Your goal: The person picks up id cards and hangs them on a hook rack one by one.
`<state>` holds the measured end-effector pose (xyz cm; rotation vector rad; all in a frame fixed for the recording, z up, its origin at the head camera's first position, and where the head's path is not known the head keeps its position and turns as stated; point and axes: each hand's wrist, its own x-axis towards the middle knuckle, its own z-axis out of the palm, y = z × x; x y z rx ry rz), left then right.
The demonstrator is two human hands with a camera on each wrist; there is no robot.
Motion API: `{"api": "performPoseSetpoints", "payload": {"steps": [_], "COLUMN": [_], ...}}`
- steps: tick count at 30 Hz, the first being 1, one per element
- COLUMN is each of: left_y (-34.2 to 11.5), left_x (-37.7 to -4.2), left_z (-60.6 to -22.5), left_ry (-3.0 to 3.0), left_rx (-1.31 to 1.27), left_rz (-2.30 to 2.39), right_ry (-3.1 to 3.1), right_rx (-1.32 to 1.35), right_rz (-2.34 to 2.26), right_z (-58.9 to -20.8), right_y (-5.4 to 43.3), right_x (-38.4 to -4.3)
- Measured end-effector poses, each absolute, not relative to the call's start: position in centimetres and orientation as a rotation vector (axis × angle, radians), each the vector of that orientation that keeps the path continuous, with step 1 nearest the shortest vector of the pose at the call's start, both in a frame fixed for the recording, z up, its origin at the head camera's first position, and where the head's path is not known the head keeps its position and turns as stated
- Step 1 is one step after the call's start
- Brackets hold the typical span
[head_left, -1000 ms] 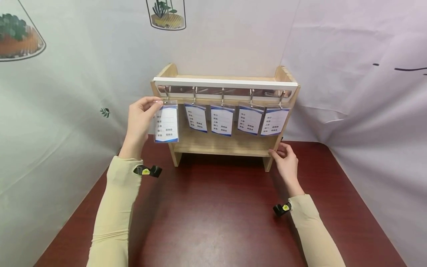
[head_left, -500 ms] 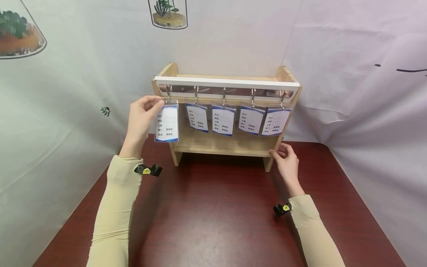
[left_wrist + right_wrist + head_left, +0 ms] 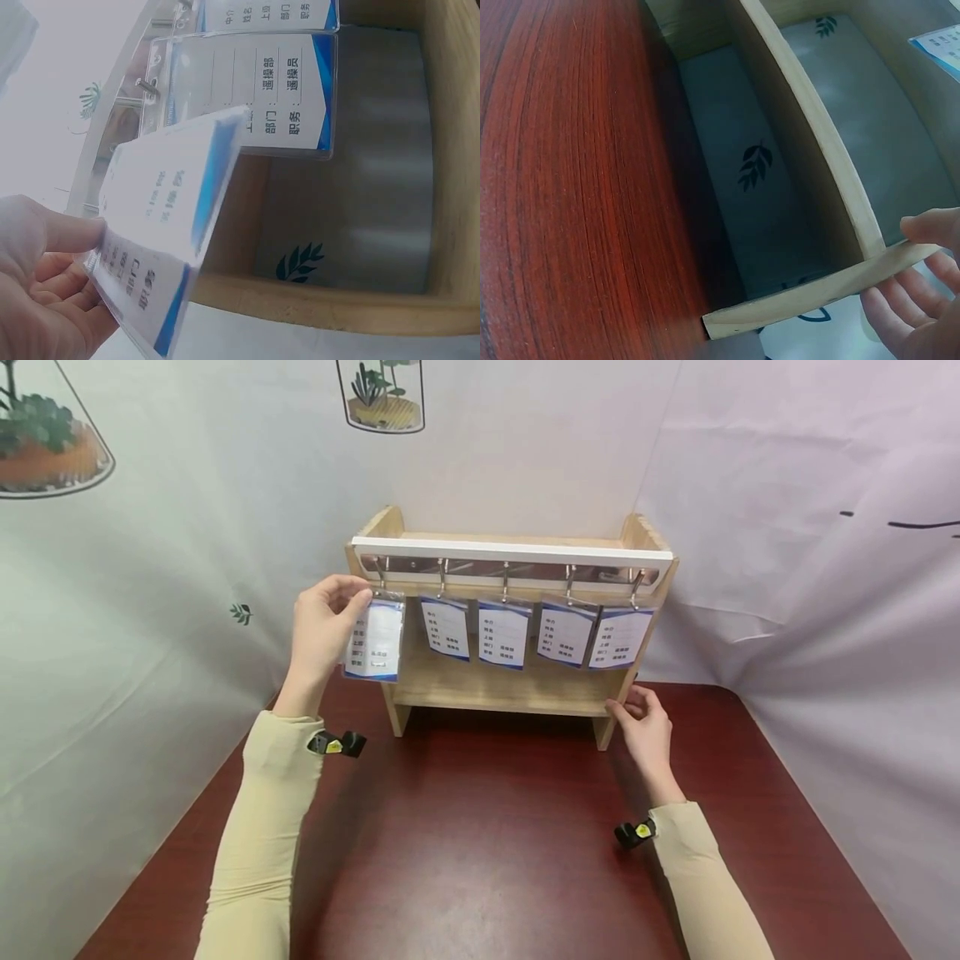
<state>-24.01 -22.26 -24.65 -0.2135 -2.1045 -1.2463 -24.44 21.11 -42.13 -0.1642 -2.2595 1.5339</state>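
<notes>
At the left end of a wooden shelf rack (image 3: pixel 498 697), my left hand (image 3: pixel 321 627) pinches the upper left edge of a clear-sleeved ID badge (image 3: pixel 381 643) between thumb and fingers. This badge hangs under the leftmost hook (image 3: pixel 381 578); in the left wrist view it is swung out at an angle from the neighbouring badge (image 3: pixel 255 82). My right hand (image 3: pixel 643 727) grips the lower right side panel (image 3: pixel 795 301) of the rack, thumb on the inner side and fingers outside, as the right wrist view shows.
Several other badges (image 3: pixel 502 635) hang in a row from metal hooks under a white rail (image 3: pixel 510 552). The rack stands on a dark red table (image 3: pixel 480 843) against a white printed cloth backdrop (image 3: pixel 525 452).
The badge in my left hand has turned a little and now catches a bright glare. My right hand holds the same place on the side panel. The head view has shifted slightly.
</notes>
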Motion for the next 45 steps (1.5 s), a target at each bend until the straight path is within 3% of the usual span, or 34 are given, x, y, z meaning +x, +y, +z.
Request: {"api": "performPoseSetpoints", "payload": {"steps": [8, 23, 45], "left_y": [-22.4, -22.6, -20.1], "left_x": [-24.2, -24.3, -24.6], "left_z": [-24.5, -25.1, -27.4], "left_ry": [-2.146, -2.037, -1.688], "left_rx": [-0.226, -0.210, -0.280], "left_rz": [-1.161, -1.704, -1.579], "right_ry": [-2.254, -2.253, -2.255], "right_rx": [-0.162, -0.157, -0.176], "right_rz": [1.540, 1.555, 1.539], "right_z": [-42.2, -42.1, -41.8], "right_y": [21.2, 21.1, 20.9], "right_x": [-24.3, -24.4, -24.3]}}
